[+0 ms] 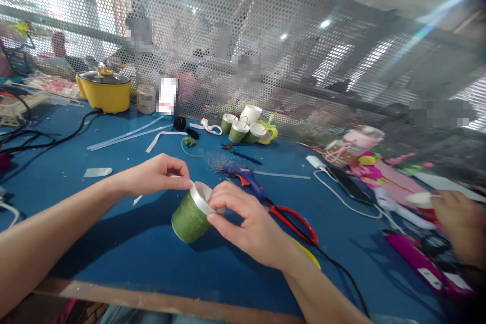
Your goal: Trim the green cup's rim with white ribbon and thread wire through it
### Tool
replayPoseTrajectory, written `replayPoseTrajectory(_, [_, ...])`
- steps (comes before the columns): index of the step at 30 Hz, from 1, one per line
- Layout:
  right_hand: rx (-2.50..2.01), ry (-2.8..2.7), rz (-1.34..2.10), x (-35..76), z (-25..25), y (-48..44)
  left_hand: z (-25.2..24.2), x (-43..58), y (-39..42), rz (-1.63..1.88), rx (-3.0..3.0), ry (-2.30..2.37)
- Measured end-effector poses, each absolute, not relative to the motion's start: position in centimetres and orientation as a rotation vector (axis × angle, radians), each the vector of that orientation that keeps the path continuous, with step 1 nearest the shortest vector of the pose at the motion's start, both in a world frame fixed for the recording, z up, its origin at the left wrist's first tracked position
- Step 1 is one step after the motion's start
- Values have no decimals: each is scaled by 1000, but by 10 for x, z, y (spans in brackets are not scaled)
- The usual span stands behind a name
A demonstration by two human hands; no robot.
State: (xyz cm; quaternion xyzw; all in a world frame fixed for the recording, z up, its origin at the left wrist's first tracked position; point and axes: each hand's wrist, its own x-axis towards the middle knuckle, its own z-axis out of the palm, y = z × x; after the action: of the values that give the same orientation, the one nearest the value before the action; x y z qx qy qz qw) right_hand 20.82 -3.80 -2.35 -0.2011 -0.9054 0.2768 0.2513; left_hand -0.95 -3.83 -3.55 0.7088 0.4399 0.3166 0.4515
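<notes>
Both my hands hold a green moss-covered cup (189, 218) tilted on its side above the blue table (114, 243). A white ribbon band (200, 197) runs round the cup's rim. My left hand (157, 176) pinches the ribbon at the rim's upper left, fingers closed. At the rim's right side my right hand (246, 225) presses thumb and fingers on the band. A blue glue gun (246, 178) lies just behind my right hand.
Red-handled scissors (296, 220) lie right of my hand. Several finished green cups (243, 129) stand at the back by a perforated metal screen (266, 50). A yellow pot (104, 90), cables and white strips (125, 136) sit on the left. Another person's hand (457, 223) works at right among pink items.
</notes>
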Motion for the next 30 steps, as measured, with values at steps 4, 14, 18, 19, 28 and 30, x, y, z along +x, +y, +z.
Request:
replayPoseTrajectory(4, [-482,-2468,770,208,-24,-38,-37,-13,-36,708,1717,1046])
replayPoseTrajectory(14, [-430,-2403,1010,209,-20,-42,-50,-9,-37,676,1335,797])
replayPoseTrajectory(18, [-403,-2355,1097,211,-18,-42,-51,-4,-41,656,1194,725])
replayPoseTrajectory(19, [-395,-2342,1109,212,-18,-41,-51,-3,-42,633,1159,701])
replayPoseTrajectory(28, [-416,-2285,1146,215,-23,-36,-62,6,-47,583,918,606])
replayPoseTrajectory(30, [-438,-2271,1162,215,-23,-34,-65,7,-46,606,892,571])
